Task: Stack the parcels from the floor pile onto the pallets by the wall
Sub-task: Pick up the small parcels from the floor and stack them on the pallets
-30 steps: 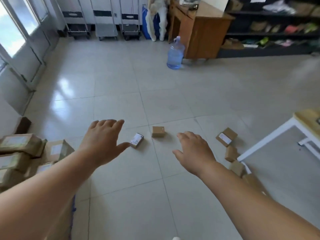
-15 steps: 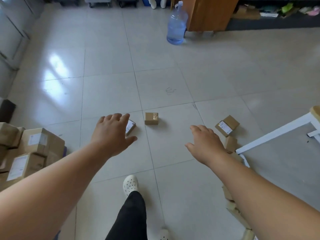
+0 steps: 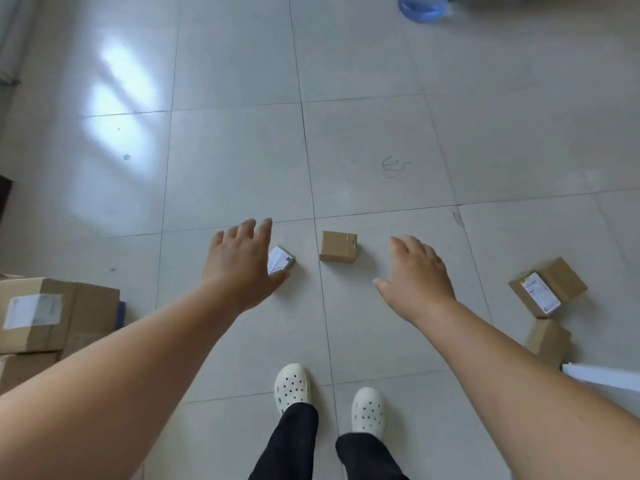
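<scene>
Two small parcels lie on the tiled floor ahead of my feet: a plain brown box [image 3: 338, 247] and, to its left, a smaller box with a white label [image 3: 281, 259]. My left hand [image 3: 240, 263] hovers over the labelled box, fingers spread, covering its left part and holding nothing. My right hand [image 3: 417, 273] reaches out to the right of the plain box, fingers straight, empty. At the right edge lie a labelled brown parcel [image 3: 547, 287] and another brown box [image 3: 549, 341] below it. Stacked parcels [image 3: 52, 313] sit at the left edge.
My white clogs [image 3: 291, 388] and dark trousers stand just behind the two small boxes. A blue water bottle's base [image 3: 420, 6] shows at the top. A white table leg [image 3: 602, 377] crosses the right edge. A dark object [image 3: 4, 195] shows at the far left.
The view has tilted further down and I have stepped closer; both feet now show. Both hands have moved toward the two small boxes, the left one now overlapping the labelled box.
</scene>
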Demonstrator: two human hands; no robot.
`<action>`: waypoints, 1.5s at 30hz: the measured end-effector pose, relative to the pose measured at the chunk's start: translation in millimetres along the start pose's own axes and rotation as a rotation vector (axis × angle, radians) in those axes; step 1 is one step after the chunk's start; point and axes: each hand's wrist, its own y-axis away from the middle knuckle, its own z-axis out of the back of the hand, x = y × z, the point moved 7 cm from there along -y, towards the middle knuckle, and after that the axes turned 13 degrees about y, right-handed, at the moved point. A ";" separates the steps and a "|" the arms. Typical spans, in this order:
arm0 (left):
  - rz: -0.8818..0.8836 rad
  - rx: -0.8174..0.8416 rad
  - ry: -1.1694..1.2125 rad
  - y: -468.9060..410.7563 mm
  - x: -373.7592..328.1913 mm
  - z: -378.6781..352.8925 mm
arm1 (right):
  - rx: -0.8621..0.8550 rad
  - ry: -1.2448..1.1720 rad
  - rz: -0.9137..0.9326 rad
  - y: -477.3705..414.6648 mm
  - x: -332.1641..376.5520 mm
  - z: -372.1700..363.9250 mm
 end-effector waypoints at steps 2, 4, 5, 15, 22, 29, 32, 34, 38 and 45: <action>0.019 0.013 0.011 -48.5 12.4 -38.6 | 0.007 0.020 0.030 -57.5 8.9 -29.0; 0.040 0.036 0.019 -94.0 27.4 -85.8 | 0.026 0.047 0.064 -113.5 19.0 -68.6; 0.053 0.050 0.026 -114.6 35.4 -111.8 | 0.037 0.056 0.078 -140.0 23.7 -91.5; 0.196 0.103 0.005 -248.9 131.9 -349.7 | 0.047 0.148 0.067 -336.9 42.6 -289.8; 0.390 0.212 0.026 -273.2 195.5 -447.6 | 0.135 0.174 0.021 -399.5 49.6 -364.1; 0.598 0.103 0.455 -233.2 211.0 -413.1 | 0.092 0.060 -0.056 -361.8 83.2 -342.5; 0.695 -0.008 0.568 -196.1 212.1 -349.4 | 0.069 -0.065 -0.062 -324.1 104.9 -290.2; 0.772 -0.067 0.639 -163.3 212.3 -298.6 | 0.068 -0.123 -0.031 -295.0 121.4 -242.6; 0.884 -0.164 0.755 -85.2 204.2 -187.5 | 0.040 -0.247 0.057 -226.9 150.7 -129.1; 0.921 -0.365 0.885 69.3 169.0 3.1 | 0.094 -0.532 0.311 -86.7 196.5 47.2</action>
